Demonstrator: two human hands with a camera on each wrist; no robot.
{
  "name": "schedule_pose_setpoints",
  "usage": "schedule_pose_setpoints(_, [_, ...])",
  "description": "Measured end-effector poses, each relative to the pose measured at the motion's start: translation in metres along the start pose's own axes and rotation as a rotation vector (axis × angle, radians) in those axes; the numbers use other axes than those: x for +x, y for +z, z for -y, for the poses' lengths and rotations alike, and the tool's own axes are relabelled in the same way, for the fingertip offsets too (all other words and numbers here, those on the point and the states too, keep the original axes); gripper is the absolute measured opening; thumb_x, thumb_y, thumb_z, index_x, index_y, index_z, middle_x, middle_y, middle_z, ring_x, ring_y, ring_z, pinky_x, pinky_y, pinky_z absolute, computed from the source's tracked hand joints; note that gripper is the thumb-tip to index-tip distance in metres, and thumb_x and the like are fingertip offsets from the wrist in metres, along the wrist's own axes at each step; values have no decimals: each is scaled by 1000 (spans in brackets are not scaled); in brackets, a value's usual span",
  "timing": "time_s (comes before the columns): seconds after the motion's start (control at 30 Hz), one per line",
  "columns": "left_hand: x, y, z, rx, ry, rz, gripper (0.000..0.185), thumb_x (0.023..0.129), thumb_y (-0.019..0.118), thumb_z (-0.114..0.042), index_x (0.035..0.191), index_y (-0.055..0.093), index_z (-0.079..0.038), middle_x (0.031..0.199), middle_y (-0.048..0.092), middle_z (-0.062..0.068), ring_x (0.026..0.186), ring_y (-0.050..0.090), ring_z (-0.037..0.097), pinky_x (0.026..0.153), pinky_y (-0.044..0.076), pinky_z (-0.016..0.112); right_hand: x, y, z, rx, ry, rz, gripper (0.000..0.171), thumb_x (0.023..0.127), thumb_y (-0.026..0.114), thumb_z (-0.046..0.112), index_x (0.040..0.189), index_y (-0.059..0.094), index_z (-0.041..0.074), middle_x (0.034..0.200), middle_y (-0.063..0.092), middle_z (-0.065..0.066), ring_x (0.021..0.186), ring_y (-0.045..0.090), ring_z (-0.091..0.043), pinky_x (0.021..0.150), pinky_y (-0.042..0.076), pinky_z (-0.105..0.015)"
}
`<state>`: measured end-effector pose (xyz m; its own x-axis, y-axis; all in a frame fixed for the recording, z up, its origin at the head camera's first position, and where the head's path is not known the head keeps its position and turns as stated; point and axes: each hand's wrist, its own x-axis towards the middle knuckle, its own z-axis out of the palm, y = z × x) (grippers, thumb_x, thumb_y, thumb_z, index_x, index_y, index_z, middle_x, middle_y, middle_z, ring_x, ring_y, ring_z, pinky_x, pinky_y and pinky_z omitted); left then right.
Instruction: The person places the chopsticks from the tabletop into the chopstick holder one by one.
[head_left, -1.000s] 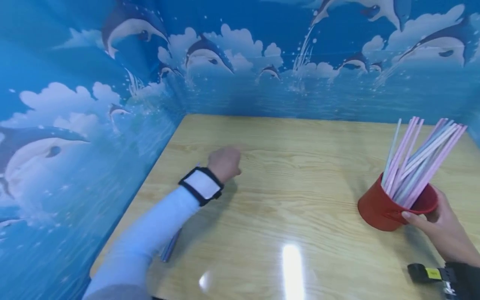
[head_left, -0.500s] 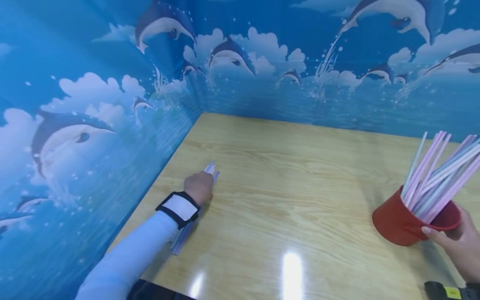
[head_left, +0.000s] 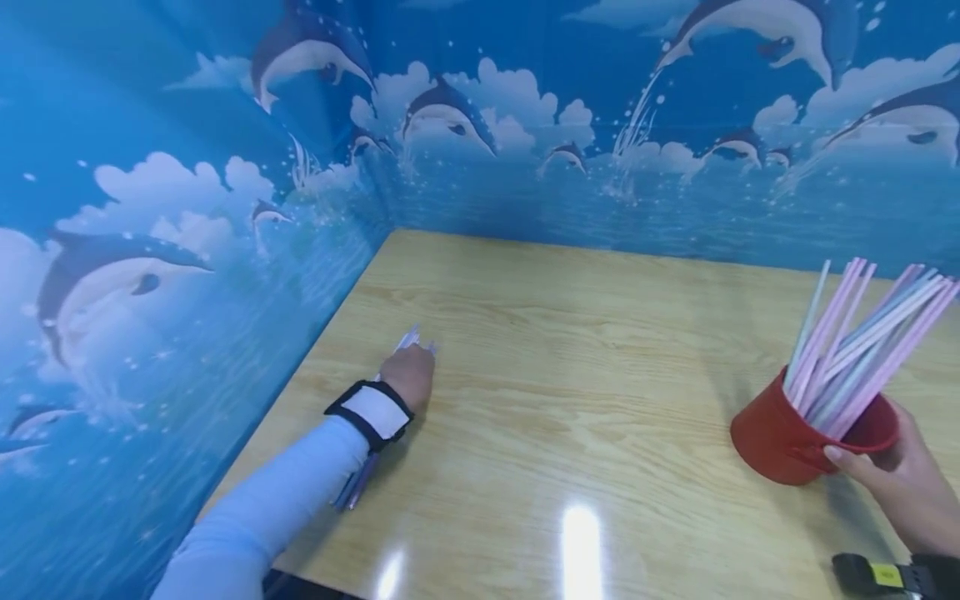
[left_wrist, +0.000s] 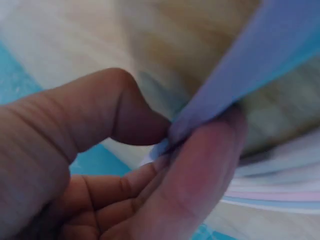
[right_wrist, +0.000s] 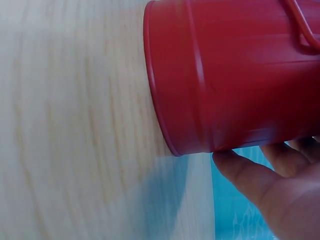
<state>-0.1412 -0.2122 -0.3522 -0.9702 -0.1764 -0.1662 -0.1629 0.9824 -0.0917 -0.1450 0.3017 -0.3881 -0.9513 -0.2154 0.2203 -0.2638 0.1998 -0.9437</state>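
Several straws [head_left: 358, 487] pinched in left fingers [left_wrist: 200, 170] — on table [head_left: 570, 350]

— How does the left hand [head_left: 408, 375] sit?
— Its arm reaches forward in a pale sleeve, and thumb and fingers [left_wrist: 200, 170] pinch the straws [left_wrist: 250, 75].
— And the right hand [head_left: 892, 483]?
— It grips the red cup [head_left: 780, 442], thumb over the rim.

A light wooden table [head_left: 570, 350] with a glossy top carries everything here. A red bucket [head_left: 780, 437] stands on it, filled with pink, blue and white straws [head_left: 862, 342] that lean away from it. Well apart from the bucket, towards the blue dolphin-printed wall [head_left: 150, 250], a small bundle of straws [head_left: 360, 483] lies flat along the table's edge.
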Motion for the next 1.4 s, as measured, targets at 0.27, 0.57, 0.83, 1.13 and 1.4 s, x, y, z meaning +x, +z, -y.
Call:
schedule_pose_setpoints(0.27, [26, -84, -13, -358, 134, 25, 13, 71, 63, -17, 70, 59, -5, 66, 60, 7, 55, 57, 16, 48, 46, 22, 1, -8, 5, -124, -11, -34, 74, 73, 50, -15, 132, 15, 13, 110, 40, 10, 94, 42, 8, 72, 32, -2])
schedule_pose_setpoints(0.57, [13, -222, -117, -1042, 572, -340, 18, 78, 57, -11, 97, 59, -8, 91, 62, 5, 76, 59, 7, 65, 47, 13, 7, -9, 1, -398, 184, -13, 75, 82, 53, 14, 133, -1, 30, 134, 20, 5, 117, 22, 4, 77, 26, 4])
schedule_pose_setpoints(0.83, [-31, -237, -232, -1037, 1004, -425, 31, 80, 55, -9, 110, 52, -4, 103, 60, 3, 85, 56, -2, 75, 37, 2, 10, 0, 11, -220, 126, 58, 75, 81, 50, 1, 134, 3, 25, 128, 26, 4, 112, 28, 9, 77, 29, 0])
schedule_pose_setpoints(1.13, [-13, -160, -329, -629, 956, -108, 13, 85, 47, -24, 97, 51, -23, 78, 53, -14, 66, 44, -7, 57, 32, 5, 8, -1, 12, -321, 198, 38, 75, 83, 51, 12, 133, -2, 30, 132, 20, 2, 114, 24, 5, 73, 29, 1])
schedule_pose_setpoints(1.4, [-3, -119, -355, -477, 762, -65, 17, 84, 48, -29, 70, 48, -20, 61, 40, -9, 52, 39, -1, 44, 30, 11, 2, -9, 11, -293, 161, 37, 77, 82, 51, 6, 134, -1, 28, 129, 23, 0, 109, 29, 8, 71, 33, 1])
